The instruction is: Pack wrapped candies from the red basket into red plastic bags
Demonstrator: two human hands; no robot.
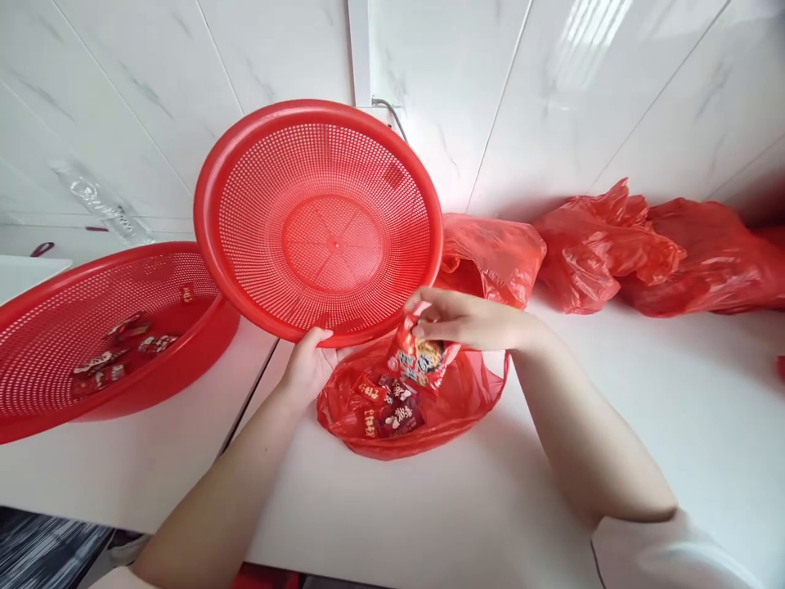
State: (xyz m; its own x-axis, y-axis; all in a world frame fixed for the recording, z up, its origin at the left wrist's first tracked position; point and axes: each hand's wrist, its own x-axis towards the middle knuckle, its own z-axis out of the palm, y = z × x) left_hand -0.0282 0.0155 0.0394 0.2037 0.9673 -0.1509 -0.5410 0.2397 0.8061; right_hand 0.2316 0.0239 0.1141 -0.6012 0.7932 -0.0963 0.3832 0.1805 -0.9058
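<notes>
Left hand (307,364): palm up, fingers curled under the lower rim of an empty red sieve basket (319,217), gripping and tilting it toward the camera. Right hand (466,319): forearm reaching in from lower right, fingertips pinched on a red snack packet (420,356), held just above an open red plastic bag (410,409) on the white counter (613,425). More packets inside the bag, print illegible. Second red basket (91,327) at left, cut off by frame edge, holding small packets. Crumpled red bags (643,245) against the wall, contents hidden.
</notes>
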